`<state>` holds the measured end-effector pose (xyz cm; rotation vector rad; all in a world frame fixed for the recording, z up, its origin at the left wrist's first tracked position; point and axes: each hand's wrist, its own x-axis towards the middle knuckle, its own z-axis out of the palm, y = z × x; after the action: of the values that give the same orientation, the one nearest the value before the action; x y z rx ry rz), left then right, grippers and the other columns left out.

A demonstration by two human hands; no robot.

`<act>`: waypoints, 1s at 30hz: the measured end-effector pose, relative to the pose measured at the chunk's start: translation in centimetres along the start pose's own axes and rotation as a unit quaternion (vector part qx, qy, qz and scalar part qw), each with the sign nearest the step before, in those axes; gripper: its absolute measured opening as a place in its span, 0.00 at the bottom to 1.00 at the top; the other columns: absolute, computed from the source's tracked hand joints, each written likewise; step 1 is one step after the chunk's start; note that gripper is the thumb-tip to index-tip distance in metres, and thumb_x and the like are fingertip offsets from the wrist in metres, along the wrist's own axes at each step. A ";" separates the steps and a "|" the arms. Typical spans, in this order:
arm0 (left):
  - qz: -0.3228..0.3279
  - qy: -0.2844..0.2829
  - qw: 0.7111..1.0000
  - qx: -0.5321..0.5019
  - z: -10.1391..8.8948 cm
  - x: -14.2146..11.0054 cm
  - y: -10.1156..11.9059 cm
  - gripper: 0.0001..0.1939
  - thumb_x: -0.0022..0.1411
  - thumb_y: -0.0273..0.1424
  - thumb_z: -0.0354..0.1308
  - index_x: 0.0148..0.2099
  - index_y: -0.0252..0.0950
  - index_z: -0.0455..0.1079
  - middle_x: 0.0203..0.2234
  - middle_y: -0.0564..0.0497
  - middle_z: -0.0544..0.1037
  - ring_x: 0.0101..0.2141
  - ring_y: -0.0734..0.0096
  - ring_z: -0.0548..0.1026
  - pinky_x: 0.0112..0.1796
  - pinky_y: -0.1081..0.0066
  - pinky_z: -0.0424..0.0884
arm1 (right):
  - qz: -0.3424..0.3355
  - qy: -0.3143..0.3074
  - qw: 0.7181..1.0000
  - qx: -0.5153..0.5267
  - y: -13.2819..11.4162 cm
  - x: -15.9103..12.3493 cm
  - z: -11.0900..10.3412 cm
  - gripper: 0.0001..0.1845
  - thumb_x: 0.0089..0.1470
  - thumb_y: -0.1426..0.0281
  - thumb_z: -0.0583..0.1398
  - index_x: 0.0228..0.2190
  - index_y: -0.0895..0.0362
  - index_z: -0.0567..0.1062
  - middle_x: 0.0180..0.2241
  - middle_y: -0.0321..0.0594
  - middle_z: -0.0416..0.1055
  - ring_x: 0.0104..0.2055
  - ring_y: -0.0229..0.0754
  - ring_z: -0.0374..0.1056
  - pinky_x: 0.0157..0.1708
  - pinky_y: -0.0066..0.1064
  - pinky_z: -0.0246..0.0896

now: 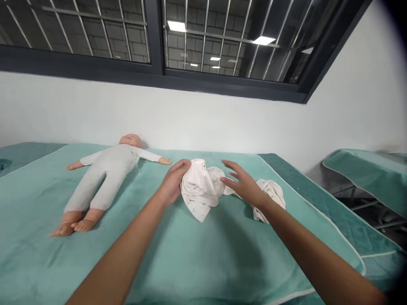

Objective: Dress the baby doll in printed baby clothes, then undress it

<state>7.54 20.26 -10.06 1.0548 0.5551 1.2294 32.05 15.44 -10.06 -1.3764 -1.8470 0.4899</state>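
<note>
My left hand [173,180] is closed on the left edge of a bunched white baby garment [200,184], which has small printed marks and a small label near its top. The garment is held up over the green mat. My right hand [243,182] is just right of it with the fingers spread and holding nothing. Behind my right wrist lies a second crumpled bundle of white printed cloth [271,192]; whether it joins the held piece is hidden. To the left, a baby doll [111,165] with a white cloth body lies on its back, arms outstretched.
The teal mat [190,262] covers the bed surface, with a darker quilted cover [349,216] beneath it at the right. A white wall [203,118] with a dark-framed, barred window [229,82] stands behind. Another teal-covered surface [369,173] is at the far right.
</note>
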 end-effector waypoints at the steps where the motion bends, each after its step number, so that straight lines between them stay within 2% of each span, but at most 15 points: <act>1: 0.004 -0.023 0.999 0.037 0.7 -0.6 1.8 0.12 0.57 0.37 0.67 0.32 0.34 0.71 0.25 0.56 0.71 0.25 0.78 0.68 0.25 0.79 0.61 | -0.045 -0.030 0.998 0.045 -2.2 1.5 0.5 0.32 0.57 0.60 0.60 0.61 0.46 0.61 0.66 0.39 0.56 0.65 0.46 0.56 0.60 0.40 0.57; 3: 0.005 -0.063 0.991 0.116 1.7 -1.6 5.3 0.12 0.57 0.39 0.66 0.35 0.35 0.73 0.26 0.53 0.73 0.26 0.74 0.69 0.27 0.77 0.63 | -0.117 -0.098 0.982 0.112 -5.9 4.2 1.2 0.28 0.53 0.64 0.62 0.56 0.49 0.67 0.59 0.40 0.65 0.58 0.45 0.64 0.55 0.38 0.60; 5: 0.031 -0.074 0.971 0.224 2.2 -2.5 8.4 0.14 0.58 0.42 0.65 0.35 0.35 0.75 0.28 0.50 0.75 0.29 0.68 0.72 0.29 0.74 0.65 | -0.161 -0.149 0.970 0.109 -8.7 6.3 1.4 0.18 0.53 0.67 0.60 0.46 0.54 0.73 0.45 0.38 0.73 0.46 0.42 0.69 0.45 0.34 0.63; 7: 0.067 -0.062 0.926 0.366 2.0 -3.3 10.8 0.13 0.56 0.42 0.65 0.36 0.36 0.76 0.30 0.49 0.76 0.31 0.64 0.73 0.30 0.72 0.65 | -0.182 -0.138 0.972 0.058 -10.7 7.5 1.5 0.09 0.52 0.70 0.58 0.37 0.56 0.74 0.33 0.33 0.72 0.36 0.38 0.67 0.37 0.30 0.59; 9: 0.109 -0.035 0.843 0.525 1.4 -4.0 12.1 0.11 0.55 0.38 0.66 0.38 0.39 0.76 0.31 0.51 0.77 0.32 0.62 0.72 0.30 0.71 0.64 | -0.186 -0.078 0.979 0.001 -12.1 7.9 1.6 0.06 0.51 0.71 0.57 0.33 0.56 0.72 0.29 0.31 0.69 0.31 0.36 0.62 0.32 0.28 0.54; 11: 0.152 0.009 0.739 0.657 0.6 -4.7 12.7 0.09 0.56 0.34 0.63 0.41 0.40 0.74 0.33 0.51 0.77 0.33 0.60 0.73 0.31 0.70 0.63 | -0.186 -0.008 0.981 -0.055 -12.9 7.6 1.7 0.07 0.51 0.72 0.56 0.35 0.56 0.70 0.31 0.32 0.68 0.30 0.36 0.60 0.31 0.28 0.52; 14: 0.189 0.075 0.602 0.772 -0.3 -5.4 12.8 0.11 0.62 0.28 0.53 0.46 0.41 0.70 0.40 0.48 0.76 0.37 0.58 0.73 0.32 0.68 0.63 | -0.191 0.043 0.958 -0.208 -13.0 6.8 1.9 0.09 0.54 0.73 0.54 0.39 0.55 0.68 0.37 0.37 0.69 0.29 0.36 0.59 0.29 0.29 0.48; 16: 0.178 0.095 0.538 0.818 -0.9 -5.9 12.8 0.16 0.61 0.23 0.48 0.49 0.40 0.69 0.45 0.46 0.74 0.39 0.57 0.74 0.32 0.67 0.63 | -0.178 0.042 0.929 -0.321 -12.4 6.4 1.7 0.12 0.56 0.76 0.51 0.41 0.56 0.68 0.41 0.41 0.68 0.27 0.36 0.58 0.27 0.30 0.44; 18: 0.154 0.109 0.505 0.842 -1.5 -6.3 13.0 0.19 0.59 0.19 0.46 0.49 0.40 0.68 0.48 0.45 0.72 0.37 0.58 0.74 0.30 0.66 0.62 | -0.139 0.042 0.913 -0.380 -11.5 6.3 1.2 0.12 0.57 0.77 0.50 0.41 0.56 0.68 0.43 0.44 0.67 0.27 0.37 0.59 0.26 0.31 0.42; 20: 0.138 0.127 0.509 0.840 -1.9 -6.6 13.3 0.20 0.58 0.18 0.46 0.48 0.40 0.68 0.49 0.46 0.73 0.36 0.59 0.74 0.28 0.67 0.61 | -0.101 0.056 0.912 -0.393 -10.6 6.3 0.7 0.11 0.57 0.76 0.51 0.41 0.56 0.68 0.41 0.43 0.69 0.30 0.40 0.61 0.26 0.31 0.42; 25: 0.147 0.169 0.573 0.788 -2.7 -7.0 14.3 0.17 0.57 0.19 0.47 0.44 0.41 0.69 0.46 0.48 0.76 0.38 0.59 0.74 0.29 0.67 0.60 | -0.117 0.084 0.926 -0.349 -9.6 6.3 -0.4 0.16 0.54 0.79 0.50 0.41 0.54 0.70 0.38 0.41 0.72 0.38 0.44 0.64 0.30 0.31 0.48; 27: 0.150 0.186 0.595 0.767 -3.3 -7.0 14.4 0.14 0.58 0.20 0.48 0.42 0.41 0.69 0.43 0.48 0.77 0.38 0.58 0.75 0.29 0.67 0.60 | -0.099 0.094 0.938 -0.318 -9.1 6.3 -0.7 0.18 0.53 0.79 0.49 0.41 0.54 0.71 0.38 0.41 0.74 0.38 0.45 0.65 0.31 0.31 0.50; 30: 0.144 0.222 0.654 0.709 -4.8 -7.0 14.1 0.10 0.61 0.26 0.49 0.41 0.41 0.70 0.38 0.48 0.79 0.37 0.57 0.75 0.31 0.66 0.62 | -0.024 0.090 0.947 -0.307 -7.4 6.2 -1.2 0.17 0.54 0.76 0.49 0.41 0.54 0.73 0.38 0.42 0.75 0.38 0.45 0.67 0.31 0.31 0.51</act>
<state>-5.28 15.06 -1.13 2.1948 2.0013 1.2172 27.51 18.53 -1.98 -1.6972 -1.9528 -0.2664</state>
